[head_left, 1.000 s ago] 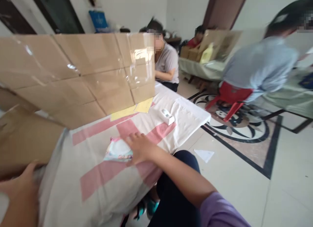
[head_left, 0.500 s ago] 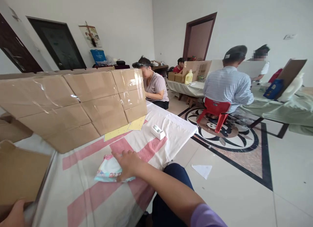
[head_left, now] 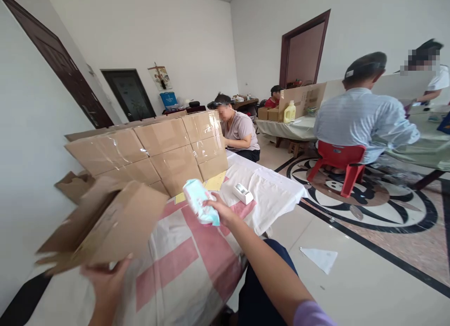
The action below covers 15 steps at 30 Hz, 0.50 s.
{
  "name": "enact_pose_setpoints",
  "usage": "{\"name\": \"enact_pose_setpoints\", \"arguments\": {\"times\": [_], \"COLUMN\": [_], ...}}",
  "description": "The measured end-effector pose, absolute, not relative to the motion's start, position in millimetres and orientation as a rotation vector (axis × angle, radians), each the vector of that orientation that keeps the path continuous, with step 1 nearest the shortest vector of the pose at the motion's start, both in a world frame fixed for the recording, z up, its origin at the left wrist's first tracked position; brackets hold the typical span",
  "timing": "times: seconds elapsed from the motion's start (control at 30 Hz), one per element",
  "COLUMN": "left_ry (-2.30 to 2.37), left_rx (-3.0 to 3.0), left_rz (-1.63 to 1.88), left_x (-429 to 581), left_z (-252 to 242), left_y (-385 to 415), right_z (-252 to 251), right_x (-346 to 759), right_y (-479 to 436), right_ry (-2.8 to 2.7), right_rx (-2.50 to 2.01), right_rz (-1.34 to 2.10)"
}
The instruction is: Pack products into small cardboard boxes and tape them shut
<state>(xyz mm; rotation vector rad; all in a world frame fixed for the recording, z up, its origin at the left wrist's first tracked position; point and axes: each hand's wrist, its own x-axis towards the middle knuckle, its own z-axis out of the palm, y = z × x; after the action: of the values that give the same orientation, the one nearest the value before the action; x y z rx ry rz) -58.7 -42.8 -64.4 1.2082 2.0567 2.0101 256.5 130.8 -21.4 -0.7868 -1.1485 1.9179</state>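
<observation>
My right hand (head_left: 221,209) grips a soft plastic packet (head_left: 201,202) in white, turquoise and pink, raised above the table and tilted. Which product is inside I cannot make out. At the lower left, my left hand (head_left: 107,279) holds an open cardboard box (head_left: 128,223) from beneath, thumb along its lower edge. The box leans on its side, its flaps spread and its edges blurred by motion. A small white box (head_left: 243,193) with a dark-and-green top lies on the cloth just beyond my right hand.
A taped wall of cardboard boxes (head_left: 165,150) stands along the table's far side, a yellow sheet (head_left: 215,181) at its foot. The tablecloth (head_left: 168,270) is white and pink. Co-workers sit beyond, one on a red chair (head_left: 337,157). A white scrap (head_left: 320,258) lies on the floor.
My right hand has closed on the packet and lifted it off the cloth. My left hand has brought the cardboard box up and rightward over the table. The view has swung left.
</observation>
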Motion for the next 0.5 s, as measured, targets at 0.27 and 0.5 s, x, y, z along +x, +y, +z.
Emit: {"name": "enact_pose_setpoints", "arguments": {"times": [0.27, 0.5], "left_ry": [1.518, 1.533], "left_rx": [1.286, 1.265], "left_rz": [1.468, 1.299], "left_x": [-5, 3], "left_z": [-78, -100], "left_y": [18, 6], "right_z": [5, 6], "right_x": [315, 340], "right_y": [161, 158], "right_ry": [-1.035, -1.076], "right_rx": [-0.663, -0.609], "right_rz": [1.097, 0.892]}}
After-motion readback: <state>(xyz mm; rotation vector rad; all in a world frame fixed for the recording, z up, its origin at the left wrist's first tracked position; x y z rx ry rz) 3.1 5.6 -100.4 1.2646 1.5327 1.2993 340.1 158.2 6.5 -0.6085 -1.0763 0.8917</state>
